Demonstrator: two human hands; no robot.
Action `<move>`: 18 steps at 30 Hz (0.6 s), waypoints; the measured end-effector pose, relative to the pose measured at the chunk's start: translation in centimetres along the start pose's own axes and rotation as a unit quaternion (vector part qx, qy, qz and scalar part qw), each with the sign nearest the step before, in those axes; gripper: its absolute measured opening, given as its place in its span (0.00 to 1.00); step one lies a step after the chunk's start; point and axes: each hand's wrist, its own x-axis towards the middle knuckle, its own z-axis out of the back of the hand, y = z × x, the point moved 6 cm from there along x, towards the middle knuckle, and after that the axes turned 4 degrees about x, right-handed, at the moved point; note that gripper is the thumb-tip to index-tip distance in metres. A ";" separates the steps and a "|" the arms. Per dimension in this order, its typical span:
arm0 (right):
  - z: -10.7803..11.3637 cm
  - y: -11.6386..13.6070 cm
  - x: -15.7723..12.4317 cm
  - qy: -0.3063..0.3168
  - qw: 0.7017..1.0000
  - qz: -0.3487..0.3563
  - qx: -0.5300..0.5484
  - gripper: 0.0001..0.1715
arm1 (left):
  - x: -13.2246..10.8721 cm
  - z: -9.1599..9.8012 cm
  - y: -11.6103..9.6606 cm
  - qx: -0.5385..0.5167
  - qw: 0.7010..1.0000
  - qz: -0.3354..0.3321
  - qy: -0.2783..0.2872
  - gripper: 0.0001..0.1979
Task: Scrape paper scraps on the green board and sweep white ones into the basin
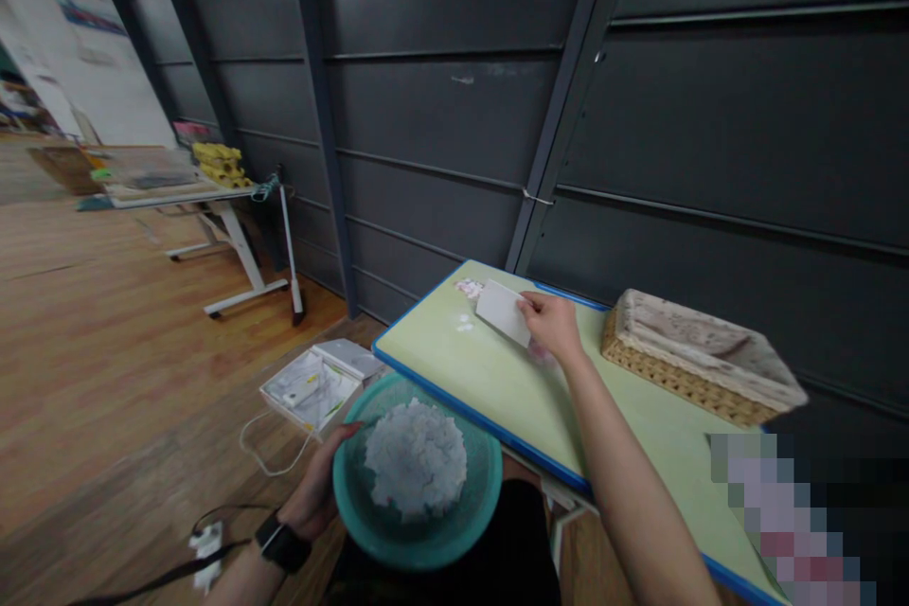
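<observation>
My left hand (321, 483) grips the left rim of a round green plastic basin (444, 554), its thumb over the edge. Inside the basin sits a heap of pale, crumbly, clumped material (418, 459); what it is made of I cannot tell. Over the pale green table (490, 388), my right hand (555, 324) is closed on the right end of a flat white card (503, 311), tilted and low over the tabletop. Small whitish and pinkish bits (469, 288) lie beside the card's far left corner. More white spots (465, 323) show nearby on the table.
A lined wicker basket (688, 383) stands at the table's back right. On the floor left of the table lie an open white box (312, 388) and a power strip (206, 554) with cables. A dark panelled wall (440, 123) rises behind. Another table (234, 199) holds yellow items (220, 164).
</observation>
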 end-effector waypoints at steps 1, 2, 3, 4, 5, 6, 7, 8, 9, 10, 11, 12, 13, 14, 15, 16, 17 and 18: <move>0.2 0.0 0.0 0.001 1.000 -0.003 0.006 0.17 | 0.0 -0.1 0.0 -0.003 1.000 0.000 0.003 0.08; 0.3 0.0 0.0 0.002 1.000 -0.007 0.013 0.17 | 0.0 -0.1 0.0 -0.004 1.000 -0.001 0.005 0.09; 0.3 0.1 0.0 0.006 1.000 -0.008 0.018 0.17 | 0.0 -0.2 -0.1 -0.004 1.000 -0.003 0.005 0.09; 0.2 0.2 -0.1 0.014 1.000 -0.009 0.021 0.17 | 0.0 -0.2 -0.1 -0.003 1.000 -0.005 0.005 0.09; 0.0 0.3 -0.1 0.026 0.999 -0.007 0.023 0.17 | 0.0 -0.2 -0.1 -0.003 1.000 -0.005 0.003 0.09; -0.1 0.5 -0.1 0.037 0.999 -0.005 0.023 0.17 | 0.0 -0.2 -0.1 -0.003 1.000 -0.006 -0.001 0.08; -0.2 0.6 -0.2 0.047 0.999 -0.002 0.020 0.17 | -0.1 -0.2 -0.2 -0.004 1.000 -0.009 -0.006 0.08; -0.3 0.6 -0.2 0.055 0.998 0.001 0.016 0.17 | -0.1 -0.1 -0.2 -0.004 1.000 -0.012 -0.012 0.07; -0.3 0.7 -0.1 0.061 0.998 0.004 0.010 0.17 | -0.1 -0.1 -0.2 -0.001 1.000 -0.012 -0.016 0.07; -0.2 0.7 -0.1 0.066 0.998 0.006 0.003 0.17 | -0.1 -0.1 -0.3 0.002 1.000 -0.013 -0.021 0.07; -0.1 0.7 -0.1 0.070 0.998 0.006 -0.004 0.17 | -0.2 -0.1 -0.3 0.006 1.000 -0.016 -0.025 0.06; 0.1 0.6 0.0 0.074 0.997 0.004 -0.013 0.17 | -0.3 -0.1 -0.4 0.009 0.999 -0.020 -0.029 0.06; 0.4 0.4 0.0 0.079 0.997 0.000 -0.022 0.17 | -0.3 -0.1 -0.4 0.012 0.999 -0.019 -0.030 0.06; 0.7 0.3 0.0 0.083 0.996 -0.003 -0.033 0.17 | -0.4 -0.1 -0.5 0.014 0.999 -0.019 -0.032 0.06; 1.2 0.0 0.1 0.085 0.995 -0.007 -0.045 0.16 | -0.4 -0.2 -0.5 0.017 0.999 -0.015 -0.032 0.06; 1.6 -0.2 0.1 0.085 0.995 -0.010 -0.057 0.16 | -0.5 -0.2 -0.4 0.019 0.999 -0.009 -0.033 0.07; 2.2 -0.5 0.1 0.082 0.994 -0.014 -0.069 0.16 | -0.5 -0.2 -0.3 0.021 0.999 0.000 -0.032 0.07; 2.8 -0.8 0.1 0.075 0.994 -0.019 -0.080 0.15 | -0.5 -0.2 -0.3 0.021 0.999 0.009 -0.030 0.07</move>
